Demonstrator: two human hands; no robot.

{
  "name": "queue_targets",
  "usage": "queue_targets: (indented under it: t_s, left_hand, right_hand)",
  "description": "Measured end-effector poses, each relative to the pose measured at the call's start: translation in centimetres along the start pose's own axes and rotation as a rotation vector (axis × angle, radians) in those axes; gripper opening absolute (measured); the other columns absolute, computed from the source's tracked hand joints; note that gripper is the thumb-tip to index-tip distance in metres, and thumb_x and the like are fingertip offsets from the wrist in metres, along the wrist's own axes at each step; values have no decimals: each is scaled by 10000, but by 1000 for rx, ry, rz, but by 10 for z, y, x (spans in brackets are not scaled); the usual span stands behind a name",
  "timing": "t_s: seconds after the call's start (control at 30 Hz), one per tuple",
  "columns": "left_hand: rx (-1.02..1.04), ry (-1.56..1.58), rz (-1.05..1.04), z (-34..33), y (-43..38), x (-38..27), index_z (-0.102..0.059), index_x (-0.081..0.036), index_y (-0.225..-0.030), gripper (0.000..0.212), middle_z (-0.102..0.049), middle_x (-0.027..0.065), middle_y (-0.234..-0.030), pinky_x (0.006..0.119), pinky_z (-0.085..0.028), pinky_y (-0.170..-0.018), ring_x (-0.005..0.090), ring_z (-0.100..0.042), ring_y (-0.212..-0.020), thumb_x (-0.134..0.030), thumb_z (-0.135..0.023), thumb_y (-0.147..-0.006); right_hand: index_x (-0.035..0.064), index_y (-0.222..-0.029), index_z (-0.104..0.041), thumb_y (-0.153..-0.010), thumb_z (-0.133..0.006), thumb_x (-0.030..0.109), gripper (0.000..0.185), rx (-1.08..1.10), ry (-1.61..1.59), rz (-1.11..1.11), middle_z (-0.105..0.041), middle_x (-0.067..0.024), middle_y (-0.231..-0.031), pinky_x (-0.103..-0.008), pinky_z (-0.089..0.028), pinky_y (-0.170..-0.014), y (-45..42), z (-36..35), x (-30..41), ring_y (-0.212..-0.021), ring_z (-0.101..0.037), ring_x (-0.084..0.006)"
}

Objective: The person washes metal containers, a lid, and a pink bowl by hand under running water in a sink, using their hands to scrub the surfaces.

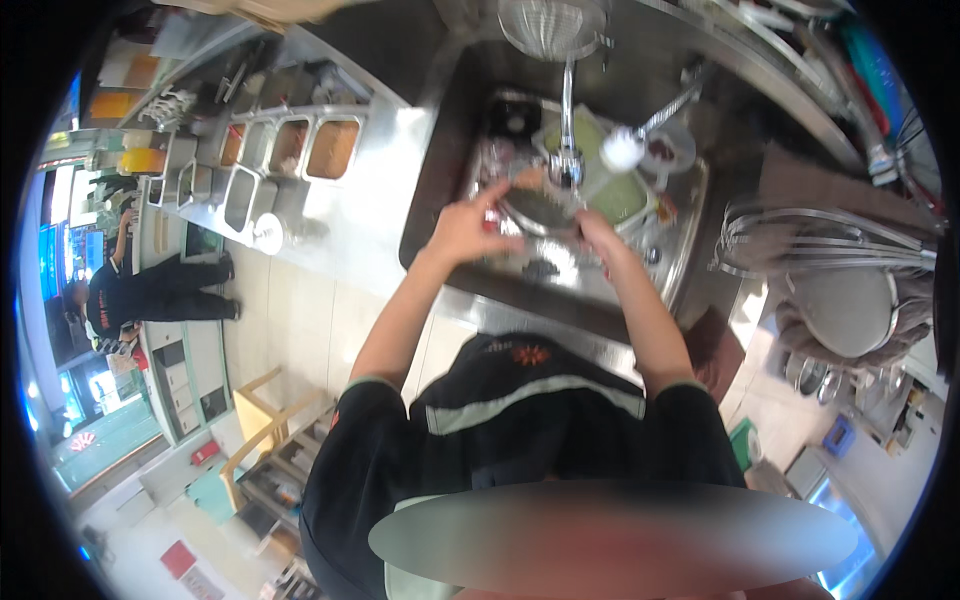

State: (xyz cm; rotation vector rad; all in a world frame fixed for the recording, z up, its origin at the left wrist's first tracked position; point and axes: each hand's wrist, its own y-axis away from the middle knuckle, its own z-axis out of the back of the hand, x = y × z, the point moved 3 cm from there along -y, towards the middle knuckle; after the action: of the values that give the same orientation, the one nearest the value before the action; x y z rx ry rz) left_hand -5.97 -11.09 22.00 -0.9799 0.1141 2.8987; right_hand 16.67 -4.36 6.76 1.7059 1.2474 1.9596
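Over the sink, a round metal-rimmed vessel [546, 217], perhaps a strainer or bowl, is tilted beneath the chrome faucet [568, 161]. My right hand [598, 236] grips its right rim. At the left side, my left hand [469, 234] has its thumb and index finger spread apart, the index fingertip close to the rim. Something small and red [491, 219] shows by the left palm; blur hides what it is. Under the hands, a metal tray [679, 251] in the sink basin [442, 161] holds containers, including a pale green one [624, 201].
A spray head [622, 152] hangs right of the faucet; a mesh strainer [553, 30] is above it. Wire whisks [817, 236] and a lidded round pan [844, 311] lie right. Left stand metal food pans [332, 148]. A person [161, 291] in black works at the far-left counter.
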Motion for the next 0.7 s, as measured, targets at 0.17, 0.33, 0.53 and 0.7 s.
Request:
queue_targets:
  t_s: [0.17,0.33,0.53,0.7]
  left_hand:
    - [183,-572,-107,4,36,15,-611,-133,-1003,414,-559,89,-909,353,-482,-662,234,-582,-803,-394,-650,-685]
    - [99,-464,-464,15,41,-33,-594,-117,-1034,329,-578,90,-958,357,-486,-680,233,-581,-843,-224,-603,-723]
    - [66,-297,156,55,57,-15,-562,-60,-902,231,-598,175,-676,441,-464,-606,354,-588,-645,-259,-503,-802]
    - [-154,-312,180,85,84,-12,-528,-20,-990,259,-582,201,-606,456,-464,-545,364,-583,-567,-178,-497,-787]
  right_hand:
    - [59,-829,-624,-847,-439,155,209,200,131,-148,-554,-14,-640,-242,-284,-329,51,-24,23,-434,-458,-89]
    - [71,-950,-632,-852,-474,230,245,295,210,-74,-578,4,-676,-237,-342,-441,63,-7,40,-527,-506,-72]
    - [114,-1075,-570,-842,-479,349,343,-138,12,158,-591,-31,-798,-218,-377,-508,63,14,21,-529,-437,-79]
    - [100,-1037,-577,-833,-481,298,300,-74,-48,-75,-595,-32,-741,-205,-393,-467,66,42,-64,-489,-448,-85]
